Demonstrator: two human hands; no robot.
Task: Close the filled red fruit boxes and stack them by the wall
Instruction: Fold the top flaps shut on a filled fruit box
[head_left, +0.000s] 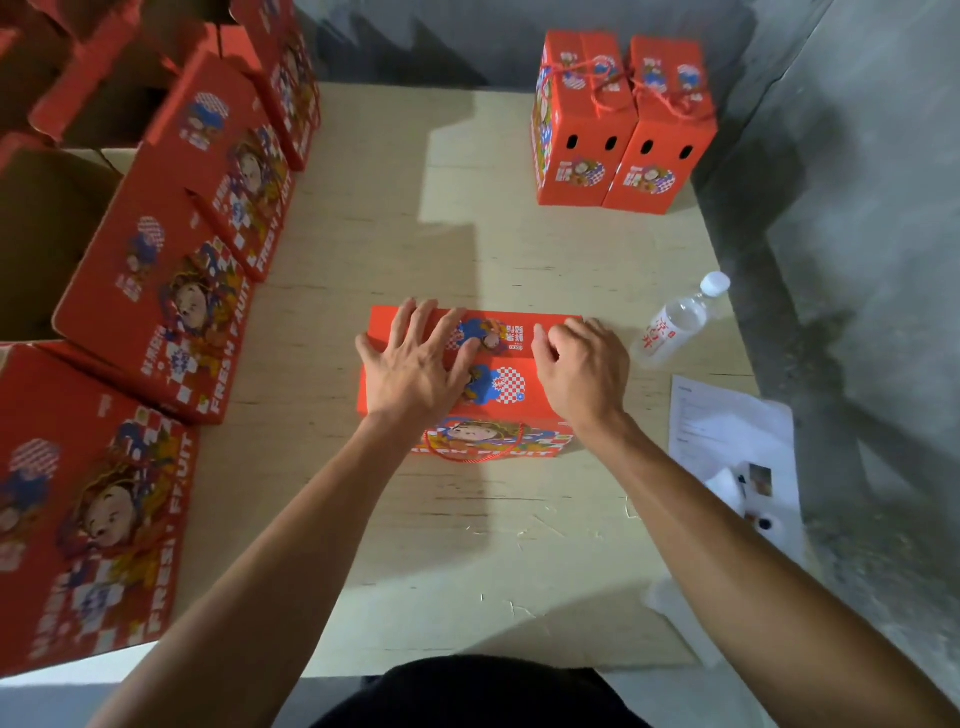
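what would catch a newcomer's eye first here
Both hands on the red box at the table's middle: the left hand lies flat with spread fingers, the right hand curls at the top flap. Next, two closed boxes stand side by side at the far right corner by the wall, and a row of boxes lines the left edge. A water bottle lies right of the hands.
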